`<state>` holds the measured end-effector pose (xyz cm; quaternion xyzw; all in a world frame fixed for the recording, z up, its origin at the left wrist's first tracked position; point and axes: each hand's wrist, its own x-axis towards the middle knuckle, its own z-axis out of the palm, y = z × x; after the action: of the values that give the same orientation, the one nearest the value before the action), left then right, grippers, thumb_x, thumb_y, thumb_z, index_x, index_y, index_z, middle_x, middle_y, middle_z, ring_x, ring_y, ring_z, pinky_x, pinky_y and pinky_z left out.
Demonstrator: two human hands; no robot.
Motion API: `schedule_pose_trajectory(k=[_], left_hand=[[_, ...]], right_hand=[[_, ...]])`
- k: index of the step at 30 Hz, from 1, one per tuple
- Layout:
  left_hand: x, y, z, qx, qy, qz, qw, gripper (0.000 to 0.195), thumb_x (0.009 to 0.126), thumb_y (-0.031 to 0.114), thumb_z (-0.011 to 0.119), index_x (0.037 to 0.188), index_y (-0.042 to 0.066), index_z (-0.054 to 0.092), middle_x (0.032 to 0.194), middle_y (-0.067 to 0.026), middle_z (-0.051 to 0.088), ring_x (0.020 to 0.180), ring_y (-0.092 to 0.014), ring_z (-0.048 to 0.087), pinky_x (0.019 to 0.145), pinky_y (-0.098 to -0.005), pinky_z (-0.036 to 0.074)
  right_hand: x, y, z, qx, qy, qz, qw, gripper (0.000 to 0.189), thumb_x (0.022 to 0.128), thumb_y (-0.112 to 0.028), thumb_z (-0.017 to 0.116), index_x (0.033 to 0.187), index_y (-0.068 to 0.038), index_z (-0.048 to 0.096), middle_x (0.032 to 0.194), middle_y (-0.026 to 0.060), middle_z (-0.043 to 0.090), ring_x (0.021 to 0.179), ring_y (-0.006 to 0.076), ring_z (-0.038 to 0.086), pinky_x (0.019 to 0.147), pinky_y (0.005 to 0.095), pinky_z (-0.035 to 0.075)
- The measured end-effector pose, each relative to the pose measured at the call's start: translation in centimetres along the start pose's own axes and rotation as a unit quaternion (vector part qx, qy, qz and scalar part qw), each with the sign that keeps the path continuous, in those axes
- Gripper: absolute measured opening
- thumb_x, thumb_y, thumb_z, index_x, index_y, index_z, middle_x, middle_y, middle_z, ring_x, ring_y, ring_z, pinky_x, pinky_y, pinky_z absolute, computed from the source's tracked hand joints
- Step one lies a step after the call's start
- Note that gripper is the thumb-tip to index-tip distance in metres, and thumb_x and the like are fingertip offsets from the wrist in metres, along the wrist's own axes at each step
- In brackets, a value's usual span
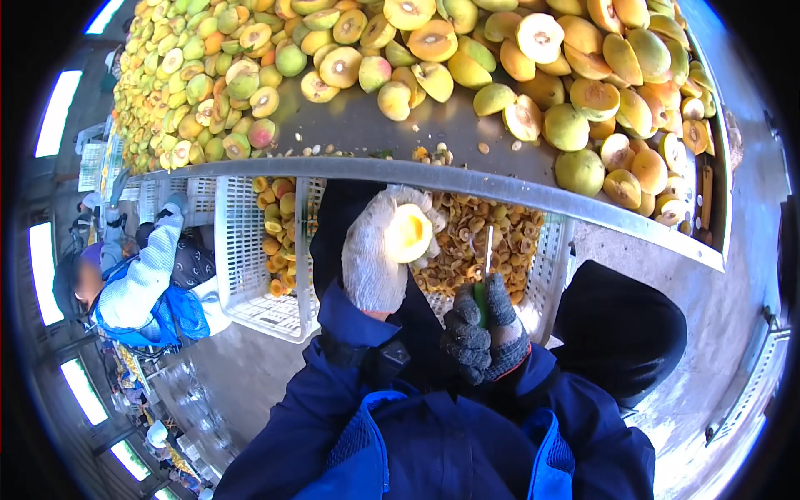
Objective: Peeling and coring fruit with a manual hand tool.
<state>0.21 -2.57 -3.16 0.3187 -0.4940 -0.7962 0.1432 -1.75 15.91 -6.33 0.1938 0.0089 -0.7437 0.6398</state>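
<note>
My left hand (370,265), in a whitish knit glove, holds a halved yellow fruit (408,234), probably a peach or apricot. Its bright cut face is turned up, with a hollow in the middle. My right hand (469,334), in a dark grey glove with a lighter patch, grips a small knife (489,250). The green handle is mostly hidden in the fist, and the thin blade points away from me, apart from the fruit. Beneath both hands, a white plastic crate (550,262) contains many brownish-orange cut pieces or peelings (465,247).
A metal table (387,134) bears heaped halved fruit (431,40), with loose pits along its raised front edge (375,167). Left of my legs stands another crate (240,250) with orange halves (279,231). A co-worker (140,281) sits farther left at the same table.
</note>
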Motion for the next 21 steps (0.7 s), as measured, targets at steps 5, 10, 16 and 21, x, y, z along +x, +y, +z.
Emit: schedule_pose_trajectory(k=[5, 10, 16, 21], left_hand=[[-0.6, 6.7, -7.8, 0.535, 0.002, 0.211, 0.818, 0.022, 0.092, 0.021, 0.063, 0.103, 0.003, 0.069, 0.096, -0.012, 0.07, 0.079, -0.022, 0.068, 0.073, -0.0328, 0.055], [4.3, 12.4, -8.0, 0.644, 0.122, 0.247, 0.714, 0.029, 0.087, 0.02, 0.068, 0.111, 0.005, 0.068, 0.104, -0.018, 0.071, 0.093, -0.033, 0.07, 0.086, -0.0398, 0.054], [13.6, 7.4, 0.6, 0.708, 0.028, 0.234, 0.666, 0.048, 0.082, 0.034, 0.07, 0.123, 0.011, 0.062, 0.105, -0.0248, 0.068, 0.097, -0.043, 0.065, 0.084, -0.0463, 0.054], [7.4, 9.0, 0.1, 0.147, -0.1, 0.047, 0.983, 0.048, 0.089, 0.017, 0.06, 0.134, 0.003, 0.052, 0.112, -0.0195, 0.065, 0.081, -0.018, 0.064, 0.06, -0.0243, 0.048]], right_hand=[[0.3, -0.8, 0.6, -0.045, 0.075, -0.041, 0.995, 0.057, 0.099, -0.065, 0.042, 0.08, -0.013, 0.051, 0.055, 0.0017, 0.04, 0.042, 0.0175, 0.04, 0.032, 0.0315, 0.034], [0.8, 0.1, -0.1, -0.111, 0.1, -0.037, 0.988, 0.055, 0.098, -0.065, 0.046, 0.08, -0.013, 0.051, 0.055, 0.0026, 0.041, 0.039, 0.0187, 0.04, 0.034, 0.0329, 0.035], [0.4, 0.1, 1.5, -0.207, 0.144, -0.051, 0.966, 0.052, 0.1, -0.058, 0.048, 0.081, -0.01, 0.051, 0.053, 0.004, 0.044, 0.039, 0.0174, 0.044, 0.035, 0.0308, 0.035], [0.7, -0.8, 2.7, -0.401, 0.134, -0.163, 0.891, 0.048, 0.1, -0.055, 0.052, 0.085, -0.009, 0.051, 0.057, 0.0055, 0.049, 0.041, 0.0169, 0.046, 0.037, 0.0306, 0.037]])
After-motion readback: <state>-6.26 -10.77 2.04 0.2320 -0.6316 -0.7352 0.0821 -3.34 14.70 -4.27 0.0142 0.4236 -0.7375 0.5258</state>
